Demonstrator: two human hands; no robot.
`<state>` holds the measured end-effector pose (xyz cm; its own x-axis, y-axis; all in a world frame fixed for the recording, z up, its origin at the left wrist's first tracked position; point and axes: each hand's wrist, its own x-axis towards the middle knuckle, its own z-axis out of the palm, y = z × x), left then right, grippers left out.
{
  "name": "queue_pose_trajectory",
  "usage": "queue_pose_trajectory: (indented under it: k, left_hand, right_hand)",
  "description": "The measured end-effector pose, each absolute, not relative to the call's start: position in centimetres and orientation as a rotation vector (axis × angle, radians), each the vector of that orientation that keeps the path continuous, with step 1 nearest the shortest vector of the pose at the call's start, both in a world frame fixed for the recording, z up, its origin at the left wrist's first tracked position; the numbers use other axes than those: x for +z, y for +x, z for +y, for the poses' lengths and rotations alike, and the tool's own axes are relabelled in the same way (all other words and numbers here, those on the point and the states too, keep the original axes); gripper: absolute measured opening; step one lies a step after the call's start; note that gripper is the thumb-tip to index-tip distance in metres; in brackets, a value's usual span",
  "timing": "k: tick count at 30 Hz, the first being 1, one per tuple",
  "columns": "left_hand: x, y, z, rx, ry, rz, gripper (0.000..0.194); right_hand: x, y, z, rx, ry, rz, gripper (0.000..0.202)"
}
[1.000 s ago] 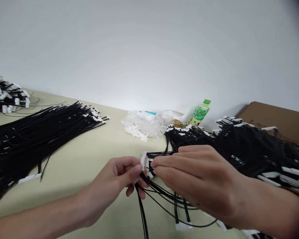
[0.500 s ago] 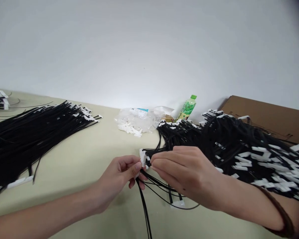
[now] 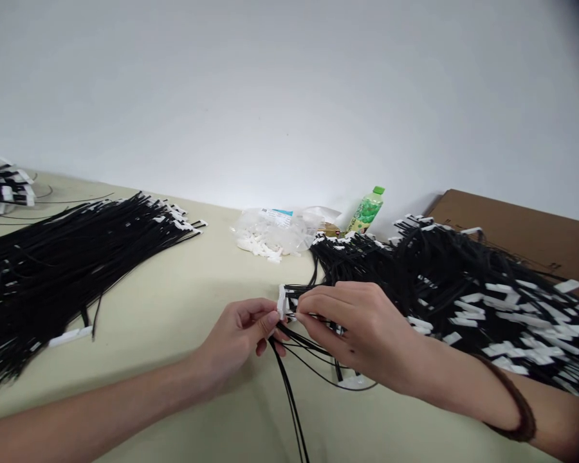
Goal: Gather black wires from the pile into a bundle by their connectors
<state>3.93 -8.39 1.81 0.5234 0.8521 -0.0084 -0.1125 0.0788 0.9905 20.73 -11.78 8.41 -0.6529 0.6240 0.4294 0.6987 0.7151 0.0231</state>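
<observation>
Pinching one small white plastic connector (image 3: 282,302) at frame centre, left hand (image 3: 236,337) and right hand (image 3: 361,334) met over bare beige table (image 3: 183,302); two black wire heaps (image 3: 67,257) flanked them.

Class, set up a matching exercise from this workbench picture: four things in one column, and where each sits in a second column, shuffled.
Things:
1. white connector
2. green bottle
3. cardboard box
4. clear bag of white parts

Places:
A. far right, behind the right wire pile
B. pinched between left hand and right hand
C. table middle, by the wall
D. leaning at the wall, right of the bag

Pairs: 1-B, 2-D, 3-A, 4-C
</observation>
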Motion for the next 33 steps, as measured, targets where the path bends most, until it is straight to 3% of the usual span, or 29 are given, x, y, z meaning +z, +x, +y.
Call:
queue_pose_trajectory:
  k: [33]
  left_hand:
    - [0.9, 4.0, -8.3, 0.849, 1.242, 0.716, 0.025]
  right_hand:
    - [7.5, 21.1, -11.9, -0.349, -0.992, -2.435, 0.019]
